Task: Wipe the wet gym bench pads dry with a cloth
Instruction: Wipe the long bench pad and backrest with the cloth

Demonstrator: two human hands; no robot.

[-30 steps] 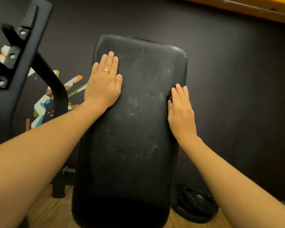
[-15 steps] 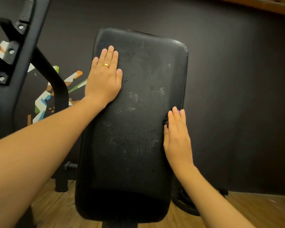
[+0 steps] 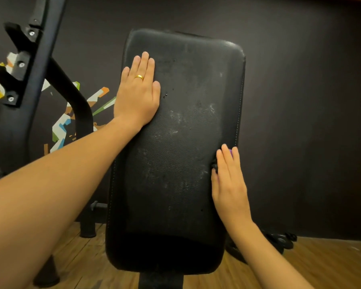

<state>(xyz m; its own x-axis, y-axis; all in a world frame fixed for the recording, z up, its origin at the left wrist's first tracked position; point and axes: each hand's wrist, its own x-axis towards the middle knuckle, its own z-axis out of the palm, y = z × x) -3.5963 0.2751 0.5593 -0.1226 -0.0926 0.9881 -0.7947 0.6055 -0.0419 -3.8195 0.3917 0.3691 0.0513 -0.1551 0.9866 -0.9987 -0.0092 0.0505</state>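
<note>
Black vinyl bench pad (image 3: 181,174), its lower end nearest. Right hand (image 3: 229,180) lies flat with fingers straight and together, pressing a mostly hidden cloth (image 3: 214,166) against the pad's right edge. Farther up, left hand (image 3: 138,94) lies flat, bracing the upper left. Pale smears and droplets remain across the centre, so probably partway; middle and top are left.

Black rack (image 3: 40,65) stands before colourful wall graphic (image 3: 61,130); weight plates (image 3: 279,240) lie on wooden floor (image 3: 331,263).
</note>
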